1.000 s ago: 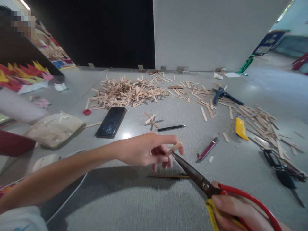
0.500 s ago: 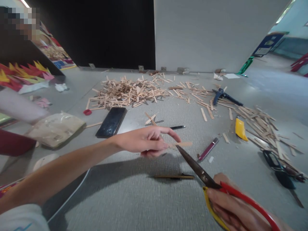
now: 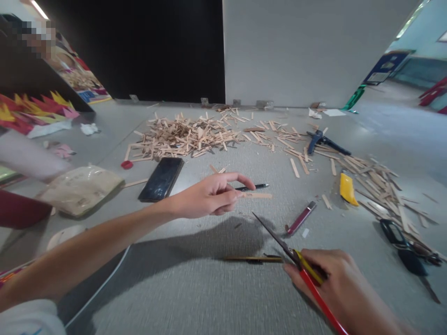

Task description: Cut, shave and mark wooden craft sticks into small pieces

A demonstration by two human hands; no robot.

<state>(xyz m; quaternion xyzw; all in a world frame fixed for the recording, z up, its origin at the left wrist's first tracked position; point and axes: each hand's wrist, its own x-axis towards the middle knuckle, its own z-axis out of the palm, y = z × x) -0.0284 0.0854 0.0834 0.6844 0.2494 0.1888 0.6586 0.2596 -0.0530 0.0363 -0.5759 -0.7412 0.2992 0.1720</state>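
My left hand (image 3: 220,194) is pinching a flat wooden craft stick (image 3: 260,196) at one end, held above the grey table, and the index finger is bent over it. In my right hand (image 3: 328,279) are scissors (image 3: 275,237) with one red and one yellow handle. Their tips point up and left, below the stick and apart from it. Beneath lies a thin brown pen-like tool (image 3: 244,258) with a dark clip. Behind my left fingers sits a black pen (image 3: 261,186). A purple utility knife (image 3: 301,217) rests right of the stick.
A big heap of craft sticks (image 3: 188,135) spreads along the back, with more sticks (image 3: 384,186) at the right. A phone (image 3: 162,179), a plastic bag (image 3: 84,188), blue-handled pliers (image 3: 324,142), a yellow object (image 3: 348,188) and keys (image 3: 408,253) lie around. Upright panels (image 3: 314,51) stand behind.
My left hand has risen slightly with the craft stick. The scissors have come away from the stick, moving down, and my right hand has turned with them.
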